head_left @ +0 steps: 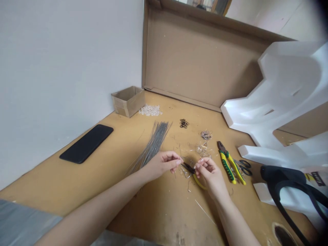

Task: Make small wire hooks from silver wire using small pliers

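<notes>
Head view, saw left hand (171, 162) and right hand (208, 172), each grip pressed together, couldn't tell on what, spotted yellow-handled pliers (189, 168) between, gray wires (156, 139) on desk (164, 215).

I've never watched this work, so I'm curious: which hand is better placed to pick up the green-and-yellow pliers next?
Probably the right hand. The pliers lie just to its right; the left hand is farther off, near the grey wire bundle, with the right hand between.

Pliers (189, 167), black tips, yellow handles partly hidden, laid among bent wire bits (185, 174), nearer surface's (159, 212) front edge.
</notes>
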Action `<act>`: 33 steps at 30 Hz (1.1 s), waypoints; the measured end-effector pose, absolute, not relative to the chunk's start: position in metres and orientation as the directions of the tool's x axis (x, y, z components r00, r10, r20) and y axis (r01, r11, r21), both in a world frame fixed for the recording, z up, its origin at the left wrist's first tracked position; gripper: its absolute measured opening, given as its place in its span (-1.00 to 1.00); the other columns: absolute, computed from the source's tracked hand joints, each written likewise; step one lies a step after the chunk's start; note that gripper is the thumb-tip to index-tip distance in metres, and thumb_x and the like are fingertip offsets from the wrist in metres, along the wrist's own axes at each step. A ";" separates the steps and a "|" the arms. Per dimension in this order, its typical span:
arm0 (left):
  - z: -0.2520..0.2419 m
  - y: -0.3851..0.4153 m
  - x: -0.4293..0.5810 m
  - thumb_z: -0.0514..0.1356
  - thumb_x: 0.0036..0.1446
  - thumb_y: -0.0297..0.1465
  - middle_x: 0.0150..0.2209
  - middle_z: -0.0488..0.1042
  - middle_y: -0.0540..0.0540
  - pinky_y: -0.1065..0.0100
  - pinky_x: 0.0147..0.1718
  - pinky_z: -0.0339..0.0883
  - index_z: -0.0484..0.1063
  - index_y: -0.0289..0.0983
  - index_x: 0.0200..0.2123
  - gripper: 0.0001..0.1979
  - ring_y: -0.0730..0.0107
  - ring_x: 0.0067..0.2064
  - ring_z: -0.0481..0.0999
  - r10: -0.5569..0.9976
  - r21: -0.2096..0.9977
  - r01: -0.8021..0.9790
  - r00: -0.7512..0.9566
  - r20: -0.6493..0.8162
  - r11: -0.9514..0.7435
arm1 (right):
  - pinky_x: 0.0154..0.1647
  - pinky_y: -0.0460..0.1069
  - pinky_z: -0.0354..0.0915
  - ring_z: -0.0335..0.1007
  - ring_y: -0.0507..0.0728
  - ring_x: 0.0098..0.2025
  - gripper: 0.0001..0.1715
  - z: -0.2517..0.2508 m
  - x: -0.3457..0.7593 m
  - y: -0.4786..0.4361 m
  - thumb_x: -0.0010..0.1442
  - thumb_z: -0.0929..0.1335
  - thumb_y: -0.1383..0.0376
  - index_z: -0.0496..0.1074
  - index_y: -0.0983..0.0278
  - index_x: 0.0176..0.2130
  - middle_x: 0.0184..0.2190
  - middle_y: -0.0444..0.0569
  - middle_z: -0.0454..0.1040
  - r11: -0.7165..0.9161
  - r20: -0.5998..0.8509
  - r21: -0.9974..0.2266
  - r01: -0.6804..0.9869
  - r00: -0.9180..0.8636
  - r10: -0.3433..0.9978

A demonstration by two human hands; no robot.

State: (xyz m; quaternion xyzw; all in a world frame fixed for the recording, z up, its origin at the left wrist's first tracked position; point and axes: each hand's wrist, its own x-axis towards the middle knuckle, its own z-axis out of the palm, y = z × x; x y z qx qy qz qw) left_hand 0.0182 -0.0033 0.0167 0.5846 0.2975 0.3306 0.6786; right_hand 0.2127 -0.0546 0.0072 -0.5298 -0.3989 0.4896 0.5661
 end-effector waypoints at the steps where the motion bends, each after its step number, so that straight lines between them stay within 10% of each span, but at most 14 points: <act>1: 0.016 -0.004 0.019 0.19 0.00 -0.28 -0.55 0.35 0.03 0.46 -0.46 0.27 0.39 -0.34 -0.43 -0.79 0.57 -0.53 0.32 0.793 0.990 -0.100 0.609 -0.016 0.096 | -0.62 -0.15 0.14 0.21 -0.05 -0.59 -0.71 0.008 0.213 -0.055 -0.11 0.46 0.24 0.30 0.25 -0.43 -0.57 -0.22 0.31 -0.048 -0.072 -0.989 -0.137 0.181 0.981; 8: 0.012 -0.007 0.022 0.18 0.02 -0.24 -0.47 0.45 -0.06 0.40 -0.44 0.35 0.36 -0.36 -0.43 -0.74 0.49 -0.46 0.43 0.718 0.965 -0.179 0.696 -0.014 0.191 | -0.57 -0.14 0.15 0.24 -0.04 -0.58 -0.80 0.014 0.212 -0.061 -0.06 0.45 0.25 0.37 0.29 -0.48 -0.61 -0.16 0.40 -0.153 -0.142 -0.976 -0.156 -0.080 0.987; 33: 0.012 -0.014 0.023 0.11 0.10 -0.33 -0.42 0.46 -0.09 0.37 -0.33 0.35 0.38 -0.35 -0.37 -0.81 0.46 -0.38 0.45 0.685 0.987 -0.150 0.725 0.075 0.051 | -0.58 -0.15 0.12 0.19 -0.07 -0.60 -0.75 0.008 0.205 -0.064 -0.02 0.42 0.17 0.37 0.30 -0.49 -0.59 -0.18 0.36 -0.160 -0.159 -0.985 -0.060 -0.034 0.987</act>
